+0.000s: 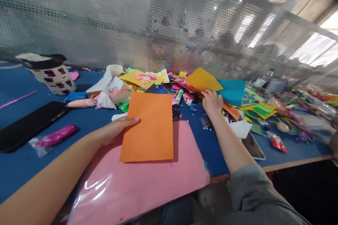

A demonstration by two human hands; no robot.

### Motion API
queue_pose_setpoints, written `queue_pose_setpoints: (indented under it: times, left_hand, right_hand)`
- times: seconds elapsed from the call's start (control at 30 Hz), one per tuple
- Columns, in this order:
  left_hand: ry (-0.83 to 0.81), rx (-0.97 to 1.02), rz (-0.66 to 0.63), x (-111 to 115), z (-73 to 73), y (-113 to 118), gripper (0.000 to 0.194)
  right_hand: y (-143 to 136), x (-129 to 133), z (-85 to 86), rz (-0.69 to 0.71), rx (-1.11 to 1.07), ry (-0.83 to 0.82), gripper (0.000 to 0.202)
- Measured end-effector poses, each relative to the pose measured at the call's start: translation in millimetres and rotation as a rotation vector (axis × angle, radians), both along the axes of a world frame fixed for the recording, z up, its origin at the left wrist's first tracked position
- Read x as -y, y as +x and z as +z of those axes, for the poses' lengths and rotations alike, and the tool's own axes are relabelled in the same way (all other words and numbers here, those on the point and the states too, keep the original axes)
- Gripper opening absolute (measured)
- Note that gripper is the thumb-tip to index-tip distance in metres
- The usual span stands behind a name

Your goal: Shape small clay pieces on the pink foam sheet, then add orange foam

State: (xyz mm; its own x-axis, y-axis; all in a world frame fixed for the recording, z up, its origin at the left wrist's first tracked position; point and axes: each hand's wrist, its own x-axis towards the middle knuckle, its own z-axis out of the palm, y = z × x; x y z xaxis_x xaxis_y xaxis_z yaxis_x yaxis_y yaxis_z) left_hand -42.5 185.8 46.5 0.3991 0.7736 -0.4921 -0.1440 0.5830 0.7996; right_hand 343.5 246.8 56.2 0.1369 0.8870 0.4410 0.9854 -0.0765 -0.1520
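Note:
My left hand (116,130) grips an orange sheet of paper (150,126) by its left edge, thumb on top. The sheet is held over a pink sheet (148,190) that has a shiny clear cover and lies at the table's near edge. Farther off to the right, my right hand (213,103) has its fingers closed at the lower edge of a yellow-orange paper (204,80). Beside that hand is a teal paper (232,92). Under the fingers, more coloured papers lie in a pile, partly hidden.
A patterned tumbler (54,75), a black case (31,124) and a wrapped magenta clay pack (59,135) are at left. Behind the orange sheet stands a yellow card with flowers (142,78). A tablet (253,144) lies right of my forearm. Perforated metal panels (118,17) rise behind the table.

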Motion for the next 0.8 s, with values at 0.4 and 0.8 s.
queue_pose_setpoints:
  times: [0.4,0.8]
  left_hand:
    - [0.035,-0.019,-0.091,-3.6,-3.5,-3.3,0.041]
    - [0.039,-0.006,-0.087,-3.6,-2.2,-1.7,0.047]
  right_hand:
    - [6.6,-17.2,2.7,-0.376,-0.133,-0.106,0.052]
    - [12.7,-16.8,4.3,-0.356,-0.385,0.032,0.046]
